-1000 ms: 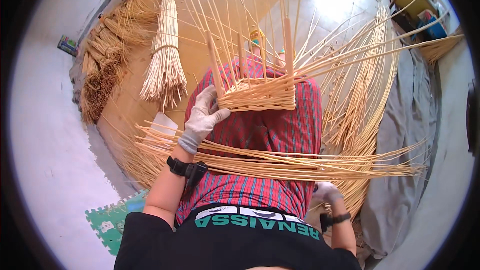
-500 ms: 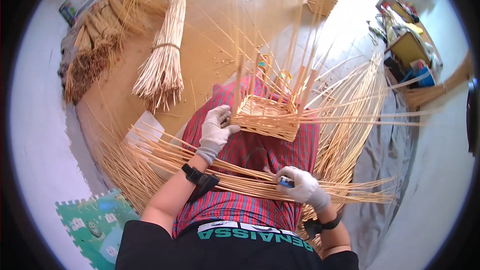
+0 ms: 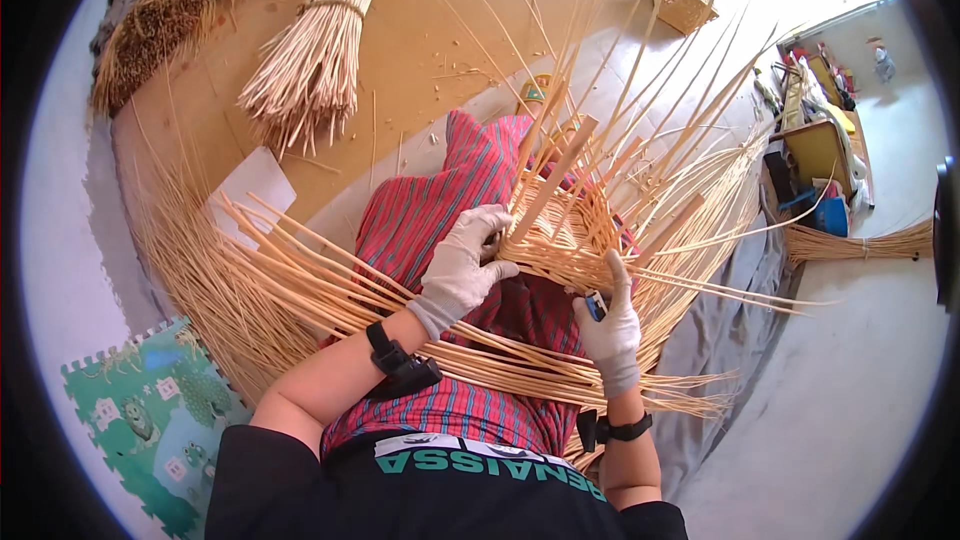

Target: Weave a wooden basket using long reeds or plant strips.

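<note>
A small woven wicker basket (image 3: 560,265) lies tilted over my lap, with long stakes and flat wooden slats (image 3: 558,178) rising from its edges. My left hand (image 3: 462,265), in a pale glove, grips its near left corner between thumb and fingers. My right hand (image 3: 611,328), gloved too, is closed around a small blue-and-black tool (image 3: 596,306); most of it is hidden, so its kind is unclear. One raised digit of that hand touches the basket's near right corner. Below the basket, loose canes (image 3: 500,365) run across my lap on the red striped cloth (image 3: 420,208).
A tied cane bundle (image 3: 315,50) lies ahead on the left, with more bundles (image 3: 165,15) behind it. Long canes spread (image 3: 690,275) on the right over a grey cloth (image 3: 735,325). A finished-looking basket (image 3: 685,2) stands farther off. A green foam mat (image 3: 150,420) is at lower left.
My right hand has risen from the loose canes to the basket's near right corner, the tool still in it. The basket has turned and tilted in my left hand. The view has shifted.
</note>
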Demonstrator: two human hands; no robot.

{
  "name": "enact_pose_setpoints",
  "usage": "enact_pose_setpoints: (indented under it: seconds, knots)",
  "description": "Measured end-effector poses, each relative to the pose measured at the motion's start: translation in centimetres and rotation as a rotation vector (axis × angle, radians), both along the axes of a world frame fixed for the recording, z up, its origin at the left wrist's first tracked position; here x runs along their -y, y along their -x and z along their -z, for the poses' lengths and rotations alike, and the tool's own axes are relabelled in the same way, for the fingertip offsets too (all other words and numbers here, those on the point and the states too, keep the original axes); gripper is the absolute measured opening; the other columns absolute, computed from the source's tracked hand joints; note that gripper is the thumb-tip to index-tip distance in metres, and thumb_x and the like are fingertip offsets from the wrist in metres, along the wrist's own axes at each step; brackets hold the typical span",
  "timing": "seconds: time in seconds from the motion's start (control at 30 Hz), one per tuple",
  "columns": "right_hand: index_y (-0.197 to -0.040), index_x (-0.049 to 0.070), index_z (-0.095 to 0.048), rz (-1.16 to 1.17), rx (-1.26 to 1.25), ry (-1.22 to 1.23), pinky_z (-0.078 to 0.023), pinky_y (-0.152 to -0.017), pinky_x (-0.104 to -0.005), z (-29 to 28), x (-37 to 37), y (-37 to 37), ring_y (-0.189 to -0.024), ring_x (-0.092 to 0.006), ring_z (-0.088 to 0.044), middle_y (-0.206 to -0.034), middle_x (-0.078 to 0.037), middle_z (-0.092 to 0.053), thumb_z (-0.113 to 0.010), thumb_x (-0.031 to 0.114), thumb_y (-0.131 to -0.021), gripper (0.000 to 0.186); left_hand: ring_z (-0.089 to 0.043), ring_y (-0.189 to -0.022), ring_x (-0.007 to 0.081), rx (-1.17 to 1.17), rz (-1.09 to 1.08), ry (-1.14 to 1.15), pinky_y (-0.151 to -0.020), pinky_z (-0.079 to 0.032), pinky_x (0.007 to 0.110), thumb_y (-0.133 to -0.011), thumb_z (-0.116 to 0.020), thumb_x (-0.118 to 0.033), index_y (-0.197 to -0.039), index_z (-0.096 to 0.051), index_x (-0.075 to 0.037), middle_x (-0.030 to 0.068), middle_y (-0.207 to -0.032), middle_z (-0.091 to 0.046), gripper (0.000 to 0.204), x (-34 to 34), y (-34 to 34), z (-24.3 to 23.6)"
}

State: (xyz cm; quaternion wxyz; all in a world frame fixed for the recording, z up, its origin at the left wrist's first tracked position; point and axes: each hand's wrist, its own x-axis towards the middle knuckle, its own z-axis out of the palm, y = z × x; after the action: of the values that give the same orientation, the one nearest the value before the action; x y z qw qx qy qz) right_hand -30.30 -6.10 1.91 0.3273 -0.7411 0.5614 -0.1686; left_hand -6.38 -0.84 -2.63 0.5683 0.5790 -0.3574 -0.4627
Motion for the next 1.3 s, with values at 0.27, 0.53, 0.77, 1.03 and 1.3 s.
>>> enact_pose_setpoints:
  seconds: [0.27,0.53,0.77,1.03,1.3]
  knots:
    - [-0.156,0.022,-0.040,0.019,0.054,-0.071,-0.057,-0.078,-0.0382,1.6,-0.7,-1.7,-0.083,-0.0244,-0.072,-0.096,-0.011,-0.072,-0.082,0.013,-0.085,0.083,-0.064,-0.117,0.0180,0.086,-0.030,0.035,-0.095,-0.059,0.031,-0.080,-0.074,0.017,-0.128,-0.061,-0.002,0.0082,-0.134,-0.056,0.053,-0.3,-1.9,4.2]
    - [-0.137,0.007,-0.057,-0.398,-0.073,0.236,-0.058,-0.078,-0.0440,-5.5,0.3,-5.1,-0.085,-0.0343,-0.073,-0.088,-0.014,-0.074,-0.086,0.060,-0.071,0.089,-0.064,-0.077,0.0106,-0.292,0.462,-0.027,-0.071,-0.057,0.026,-0.102,-0.070,-0.018,-0.114,-0.061,-0.006,0.0016,-0.093,-0.068,0.019,-0.4,0.7,-4.5]
    - [-0.081,0.012,-0.071,-0.252,-0.515,0.656,-0.053,-0.074,-0.0446,-10.7,8.3,-0.6,-0.075,-0.0309,-0.067,-0.074,-0.012,-0.066,-0.070,0.054,-0.091,0.043,-0.057,-0.055,0.0051,-0.164,0.282,0.041,-0.045,-0.046,0.022,-0.104,-0.067,-0.023,-0.105,-0.062,-0.009,-0.0002,-0.071,-0.062,0.015,3.3,-5.1,-10.4]
    - [-0.089,0.002,-0.070,0.211,0.081,0.609,-0.052,-0.072,-0.0403,-10.4,14.0,2.5,-0.074,-0.0254,-0.064,-0.082,-0.012,-0.065,-0.068,0.022,-0.099,0.022,-0.060,-0.062,0.0053,0.190,0.054,0.128,-0.046,-0.047,0.019,-0.097,-0.076,-0.025,-0.140,-0.057,-0.011,0.0077,-0.125,-0.067,0.049,8.9,-9.5,-8.9]
    - [-0.084,0.012,-0.071,-0.197,-0.170,0.852,-0.054,-0.077,-0.0456,-9.2,13.5,-4.4,-0.087,-0.0321,-0.066,-0.083,-0.010,-0.066,-0.070,0.028,-0.089,0.017,-0.057,-0.058,0.0049,-0.012,0.144,0.094,-0.044,-0.043,0.018,-0.098,-0.073,-0.013,-0.140,-0.057,-0.008,0.0088,-0.111,-0.072,0.045,11.7,-8.3,-6.2]
